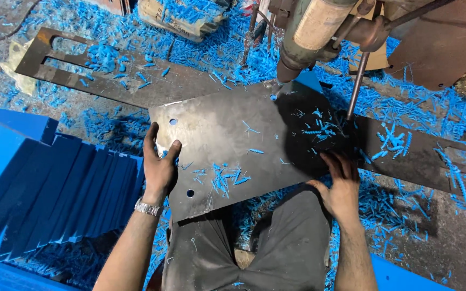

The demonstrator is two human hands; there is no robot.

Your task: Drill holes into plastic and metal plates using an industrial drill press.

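A dark grey metal plate (227, 145) with drilled holes lies flat under a drill press head (308, 37). The drill tip meets the plate at its far edge, beside a hole. My left hand (159, 164) grips the plate's left edge, thumb on top, with a metal watch on the wrist. My right hand (341, 186) presses flat on the plate's near right edge, fingers spread. Curly chips that look blue lie scattered over the plate.
Chips that look blue cover the bench and floor all around. A slotted metal bar (76, 64) lies at the far left. A stack of blue sheets (55, 194) stands at my left. A thin rod (356, 86) hangs beside the drill. My dark trousers show below.
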